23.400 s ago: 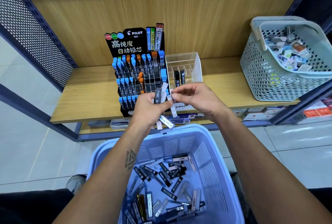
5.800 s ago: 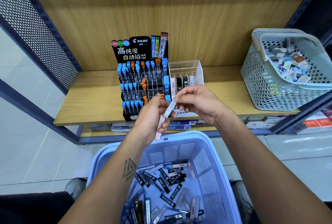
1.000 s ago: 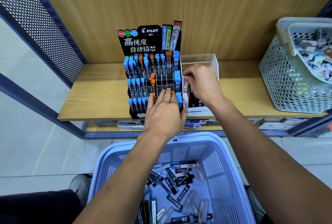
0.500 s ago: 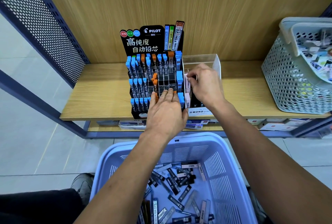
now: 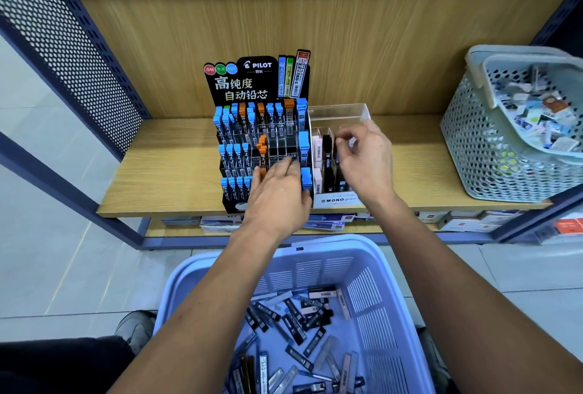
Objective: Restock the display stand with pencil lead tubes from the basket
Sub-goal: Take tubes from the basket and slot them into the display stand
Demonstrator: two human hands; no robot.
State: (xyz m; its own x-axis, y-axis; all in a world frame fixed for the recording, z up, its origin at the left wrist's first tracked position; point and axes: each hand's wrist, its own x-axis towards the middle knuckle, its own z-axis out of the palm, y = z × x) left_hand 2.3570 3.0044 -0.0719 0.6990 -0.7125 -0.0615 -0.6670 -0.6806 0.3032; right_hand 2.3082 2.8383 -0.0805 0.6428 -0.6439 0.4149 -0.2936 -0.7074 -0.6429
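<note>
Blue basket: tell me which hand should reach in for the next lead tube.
Left, probably. The left hand rests with straight fingers on the Pilot stand, holding nothing. The right hand has fingers curled at the clear Mono stand. Both sit above the blue basket.

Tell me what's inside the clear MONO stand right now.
The clear MONO stand holds upright pink lead tubes and black lead tubes in its left slots. The right hand covers the right slots.
</note>
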